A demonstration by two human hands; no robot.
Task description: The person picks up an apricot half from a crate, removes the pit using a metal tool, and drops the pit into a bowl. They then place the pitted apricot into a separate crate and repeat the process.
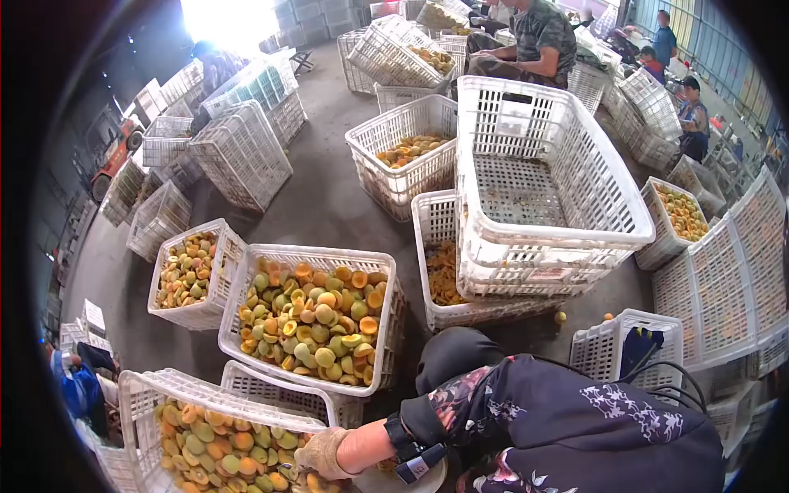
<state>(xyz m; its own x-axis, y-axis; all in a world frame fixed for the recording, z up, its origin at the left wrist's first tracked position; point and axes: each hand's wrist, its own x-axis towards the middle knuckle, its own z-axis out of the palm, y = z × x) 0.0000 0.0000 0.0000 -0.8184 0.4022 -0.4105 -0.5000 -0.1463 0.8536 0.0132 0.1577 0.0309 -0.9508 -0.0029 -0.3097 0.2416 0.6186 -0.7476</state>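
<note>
My right hand (325, 454), in a beige knit glove, reaches to the near edge of a white plastic crate (222, 384) of apricots. Its fingers curl downward at the halved, yellow-green and orange apricots (238, 444); what they hold, if anything, is hidden. A strap with a small dark device (421, 462) circles the wrist. Just under the forearm shows part of a pale round container (431, 475). My left hand is out of sight. Beyond the hand, a second white crate (386, 329) is heaped with apricot halves.
A smaller crate (156, 287) of apricots stands to the left. Ahead, a large stacked crate (559, 238) rests on one with orange pieces. Leaning crates (723, 279) rise at the right. A seated person in camouflage (546, 41) and other people sit farther back.
</note>
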